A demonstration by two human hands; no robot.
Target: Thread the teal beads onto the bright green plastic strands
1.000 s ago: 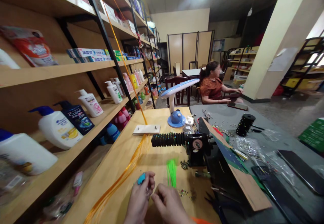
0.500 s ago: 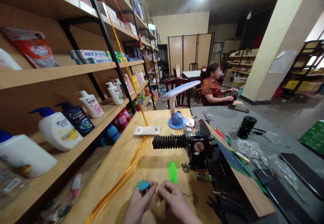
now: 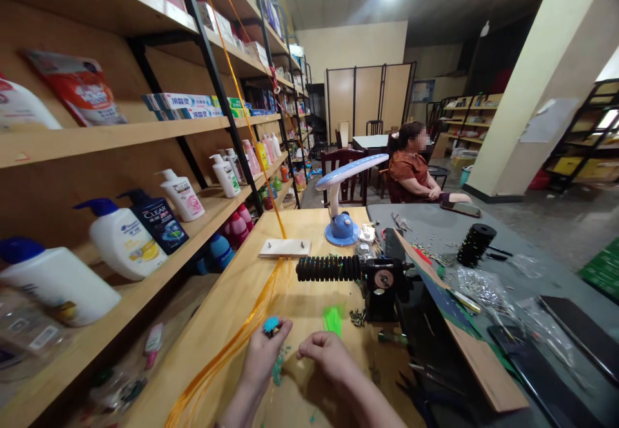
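My left hand [image 3: 264, 354] is closed round a small bright blue tufted piece [image 3: 271, 325] with a dark lower part; its exact kind is not clear. My right hand [image 3: 329, 356], a short way to the right, has thumb and forefinger pinched together. Whatever may be in that pinch is too small to make out. Small teal bits [image 3: 279, 367] are scattered on the wooden tabletop [image 3: 232, 350] between the hands. Just beyond my right hand lies a bunch of bright green strands [image 3: 333, 320]. Long orange threads [image 3: 251, 321] run along the table to the left.
A black ridged roller device [image 3: 329, 269] stands ahead, near a blue lamp [image 3: 342, 228] and a white plate [image 3: 285, 247]. Pliers [image 3: 411, 392] lie at right. Shelves of bottles [image 3: 128, 241] line the left side. A person [image 3: 411, 167] sits beyond the grey table [image 3: 512, 247].
My hands have drawn apart, the left moving slightly left and up with the blue piece. The view has shifted a little. The seated person's hands have come down to the lap.
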